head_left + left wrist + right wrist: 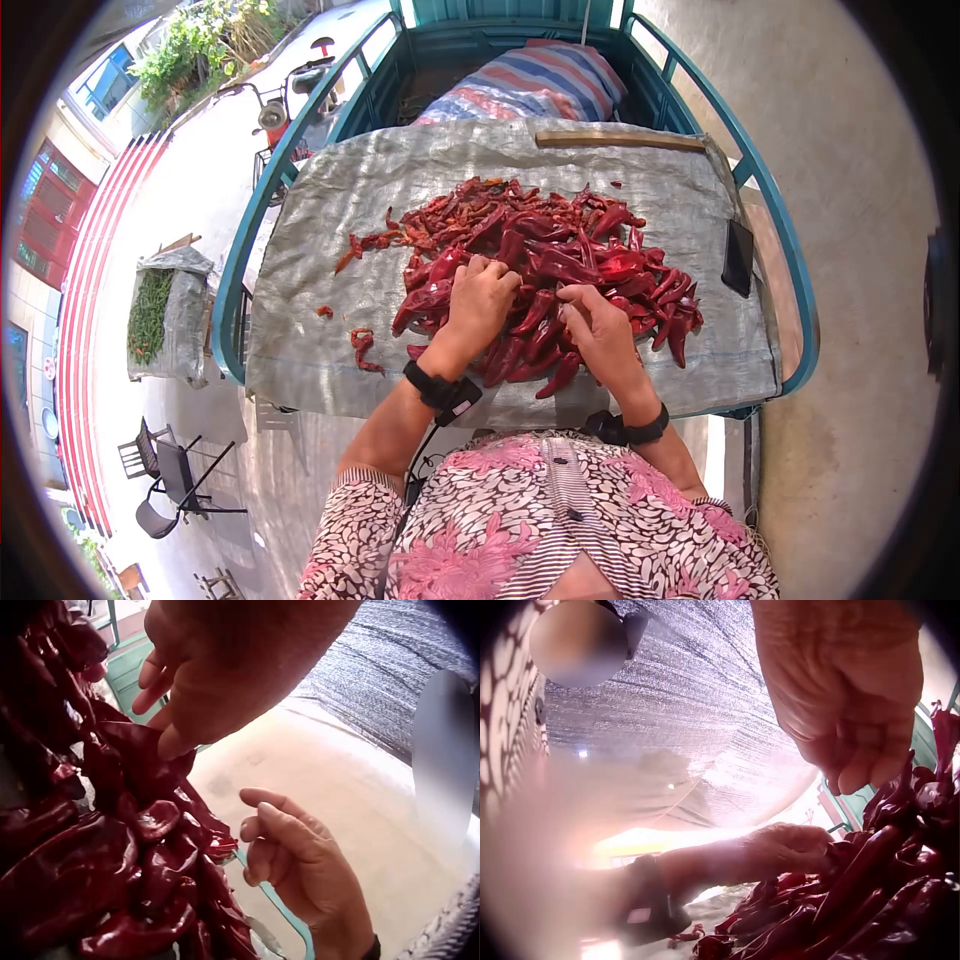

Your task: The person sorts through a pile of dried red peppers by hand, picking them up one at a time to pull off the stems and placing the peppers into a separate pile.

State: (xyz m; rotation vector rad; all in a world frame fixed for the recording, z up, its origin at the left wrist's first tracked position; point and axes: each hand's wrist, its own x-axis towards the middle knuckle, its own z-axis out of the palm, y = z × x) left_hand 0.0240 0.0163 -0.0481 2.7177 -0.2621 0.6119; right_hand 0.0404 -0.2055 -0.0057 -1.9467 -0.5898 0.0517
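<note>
A heap of glossy dark red chili peppers [550, 262] lies before me on a grey woven sheet [310, 240]. My left hand [484, 295] is on the left of the heap. In the left wrist view its thumb and fingers [171, 742] hold a broad, wrinkled red pepper [135, 746]. My right hand [603, 335] hovers at the near side of the heap. Its fingers are loosely bent, with the thumb near the index finger, and nothing shows between them in the left wrist view [300, 855].
Smaller, shrivelled orange-red peppers [440, 215] lie behind the heap. A black phone [738, 257] lies at the sheet's right, a wooden strip [620, 141] at its back. Teal cart rails [240, 240] flank the sheet. A striped sack [530, 85] lies in the cart bed.
</note>
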